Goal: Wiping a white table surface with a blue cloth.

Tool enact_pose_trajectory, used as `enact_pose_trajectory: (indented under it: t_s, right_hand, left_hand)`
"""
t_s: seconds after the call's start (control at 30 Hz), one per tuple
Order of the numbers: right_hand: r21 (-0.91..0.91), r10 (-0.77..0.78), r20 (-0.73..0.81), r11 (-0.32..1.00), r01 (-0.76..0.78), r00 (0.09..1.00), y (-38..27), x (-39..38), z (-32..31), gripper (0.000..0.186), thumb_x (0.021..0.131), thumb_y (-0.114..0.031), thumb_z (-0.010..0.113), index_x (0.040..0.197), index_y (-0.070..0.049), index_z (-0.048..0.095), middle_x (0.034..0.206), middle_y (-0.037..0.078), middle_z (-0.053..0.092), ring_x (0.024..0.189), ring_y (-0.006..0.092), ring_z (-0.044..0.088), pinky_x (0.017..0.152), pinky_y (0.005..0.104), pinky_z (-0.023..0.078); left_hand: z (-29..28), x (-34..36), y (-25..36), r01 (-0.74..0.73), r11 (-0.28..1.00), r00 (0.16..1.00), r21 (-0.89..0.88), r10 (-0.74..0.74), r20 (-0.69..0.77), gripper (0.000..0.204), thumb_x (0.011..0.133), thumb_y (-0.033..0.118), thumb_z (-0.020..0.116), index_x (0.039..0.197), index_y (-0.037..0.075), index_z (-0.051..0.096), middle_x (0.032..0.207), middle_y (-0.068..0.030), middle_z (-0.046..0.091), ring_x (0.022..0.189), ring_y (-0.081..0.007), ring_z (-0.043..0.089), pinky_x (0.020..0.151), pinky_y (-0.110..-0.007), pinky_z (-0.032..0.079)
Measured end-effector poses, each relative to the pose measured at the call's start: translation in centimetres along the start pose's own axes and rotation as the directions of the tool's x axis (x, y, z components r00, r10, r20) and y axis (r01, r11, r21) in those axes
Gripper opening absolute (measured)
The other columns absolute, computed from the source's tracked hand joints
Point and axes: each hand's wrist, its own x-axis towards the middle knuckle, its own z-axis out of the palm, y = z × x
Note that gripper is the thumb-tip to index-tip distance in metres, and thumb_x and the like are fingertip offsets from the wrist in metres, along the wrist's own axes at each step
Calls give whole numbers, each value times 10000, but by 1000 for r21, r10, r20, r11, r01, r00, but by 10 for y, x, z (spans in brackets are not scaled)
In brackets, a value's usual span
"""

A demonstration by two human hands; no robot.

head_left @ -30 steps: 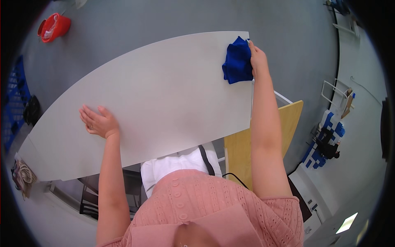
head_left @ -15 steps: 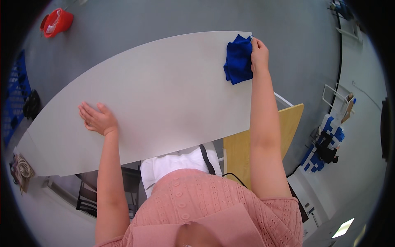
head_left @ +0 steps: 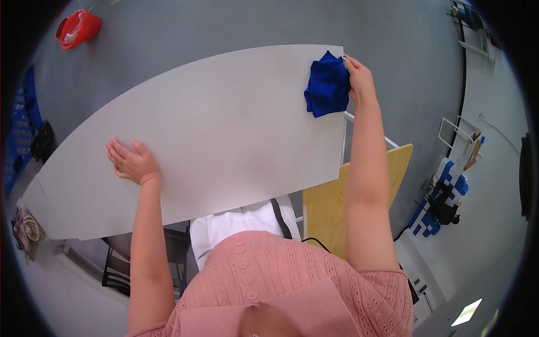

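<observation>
A white board [head_left: 236, 112] with one long curved edge spans the space in front of me. My left hand [head_left: 132, 160] lies on its left part, fingers stretched out and resting flat on the surface. At the far right end, a crumpled blue cloth [head_left: 326, 84] lies on the board. My right hand [head_left: 360, 78] is at that edge beside the cloth, fingers curled round the cloth's edge, with a small light-coloured bit at the fingertips that I cannot make out.
A yellow wooden board [head_left: 323, 213] is below right, a dark chair [head_left: 118, 275] below left. Around are a red bucket [head_left: 78, 29], a blue plastic crate [head_left: 22, 123], coiled cord [head_left: 31, 227], a white metal frame [head_left: 455, 129] and blue-and-white blocks [head_left: 426, 219].
My right hand went slightly up, then back down and a little to the right along the edge, the cloth shifting slightly with it. My left hand has barely moved.
</observation>
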Motion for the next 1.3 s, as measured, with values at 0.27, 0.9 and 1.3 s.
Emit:
enact_pose_trajectory:
  t_s: [0.27, 0.9, 1.3]
  right_hand:
    - [80, 47, 43, 996, -50, 998, -5, 3, -17, 247, 941, -161, 636, 1108, 16, 682, 912, 43, 695, 768, 112, 633, 705, 245, 496]
    - [-365, -74, 46, 927, 86, 996, -7, 11, -20, 195, 924, -259, 665, 973, -70, 676, 824, -31, 616, 722, 59, 533, 620, 228, 422]
    - [-412, -185, -4, 896, 167, 983, -3, -1, -14, 236, 887, -225, 686, 914, 9, 674, 801, 58, 666, 721, 131, 587, 649, 275, 461]
  left_hand:
    - [3, -2, 0, 1, 1000, 1000, -2, -1, -5, 610, 965, 432, 393, 1472, 97, 346, 1557, -118, 303, 1438, -274, 258, 1102, -489, 201]
    - [-1, -2, -2, 8, 1000, 1000, -21, -8, 4, 599, 960, 408, 409, 1474, 107, 343, 1558, -105, 300, 1442, -250, 260, 1103, -497, 189]
    - [3, -2, -7, 0, 1000, 1000, 6, 0, -17, 584, 970, 408, 409, 1479, 128, 341, 1557, -80, 305, 1436, -219, 273, 1104, -485, 209]
